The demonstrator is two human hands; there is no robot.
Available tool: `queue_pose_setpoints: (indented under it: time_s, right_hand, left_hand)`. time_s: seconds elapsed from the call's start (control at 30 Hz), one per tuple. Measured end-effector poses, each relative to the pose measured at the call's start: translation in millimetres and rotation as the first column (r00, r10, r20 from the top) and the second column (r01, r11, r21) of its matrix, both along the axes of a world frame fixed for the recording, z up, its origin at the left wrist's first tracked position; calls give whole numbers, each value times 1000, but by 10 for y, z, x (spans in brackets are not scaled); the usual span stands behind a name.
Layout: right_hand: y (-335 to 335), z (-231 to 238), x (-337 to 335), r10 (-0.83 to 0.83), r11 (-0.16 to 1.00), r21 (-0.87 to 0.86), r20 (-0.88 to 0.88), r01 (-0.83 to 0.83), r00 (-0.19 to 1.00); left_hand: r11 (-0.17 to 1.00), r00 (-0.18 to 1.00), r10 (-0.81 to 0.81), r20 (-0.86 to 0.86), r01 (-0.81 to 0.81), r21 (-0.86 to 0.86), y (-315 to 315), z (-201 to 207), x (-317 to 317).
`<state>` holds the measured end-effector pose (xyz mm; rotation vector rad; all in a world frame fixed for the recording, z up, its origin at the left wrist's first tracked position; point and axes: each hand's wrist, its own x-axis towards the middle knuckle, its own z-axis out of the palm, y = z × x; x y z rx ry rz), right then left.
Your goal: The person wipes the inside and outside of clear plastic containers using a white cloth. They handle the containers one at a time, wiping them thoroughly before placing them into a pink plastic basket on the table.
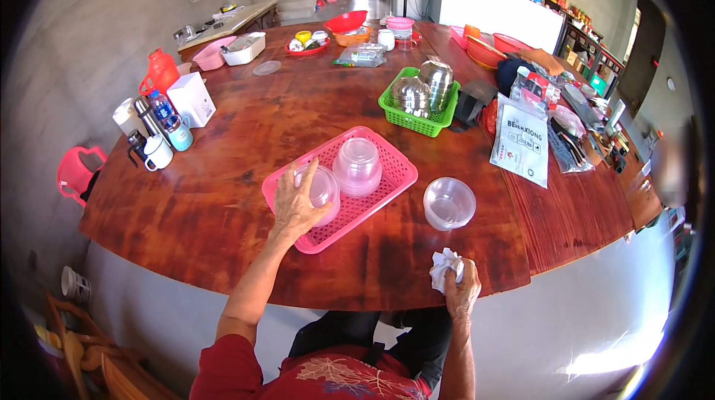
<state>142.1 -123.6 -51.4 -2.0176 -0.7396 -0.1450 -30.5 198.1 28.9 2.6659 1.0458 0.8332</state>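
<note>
A pink perforated basket [376, 210] lies on the dark red wooden table in front of me. Inside it stand two lots of clear plastic bowls, turned upside down. My left hand [296, 202] grips the nearer-left clear bowl [325, 193], fingers and thumb spread around it. The other upturned stack of clear bowls [358, 167] is just right of it, untouched. Outside the basket, to the right, another clear plastic bowl [449, 205] rests upright on the wood. Near the table's front edge, my right hand [463, 288] is closed on a crumpled white cloth or tissue [447, 267].
A green basket [421, 126] with shiny metal bowls sits beyond. Bags and loose items, including a white printed package [519, 141], crowd the right side. Flasks, mugs and a white box [191, 100] stand at left. Red and pink basins line the far edge.
</note>
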Motion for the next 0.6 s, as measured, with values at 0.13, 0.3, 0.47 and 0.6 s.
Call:
queue_pose_setpoints:
  time_s: [0.13, 0.3, 0.47, 0.6]
  right_hand:
    - [16, 44, -25, -8, 998, -69, 52, 11, 999]
    - [67, 43, -48, -47, 996, -71, 114, 55, 992]
    - [54, -104, -14, -49, 984, -152, 267, 92, 963]
    - [65, -127, 12, -40, 987, -140, 296, 85, 954]
  left_hand:
    - [1000, 1000, -18, 8, 18, -2, -16, 33, -3]
    - [970, 979, -83, 189, 36, 240, -312, 204, 148]
    - [883, 868, -446, 218, 387, 268, -908, 245, 663]
    - [760, 749, -649, 136, 630, 160, -1192, -16, 1226]
